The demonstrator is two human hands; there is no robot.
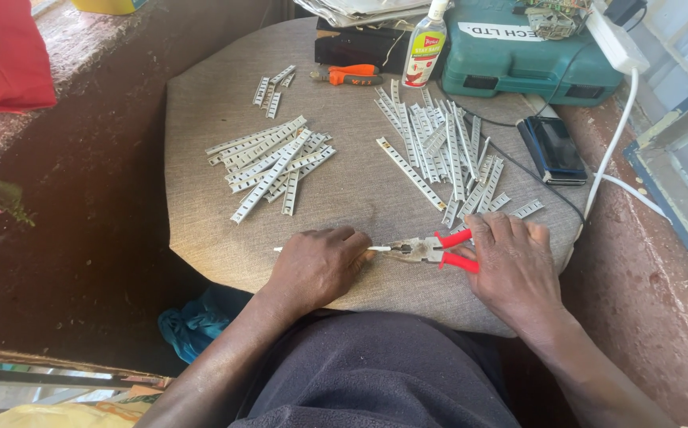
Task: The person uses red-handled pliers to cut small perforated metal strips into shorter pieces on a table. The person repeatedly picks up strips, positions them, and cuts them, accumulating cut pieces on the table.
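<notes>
My left hand [318,265] pinches a strip [378,249] while my right hand [512,265] grips red pliers [437,250] biting its end.

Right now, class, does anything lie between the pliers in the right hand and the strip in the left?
Nothing visible does: the pliers in the right hand already meet the strip held by the left hand.
</notes>
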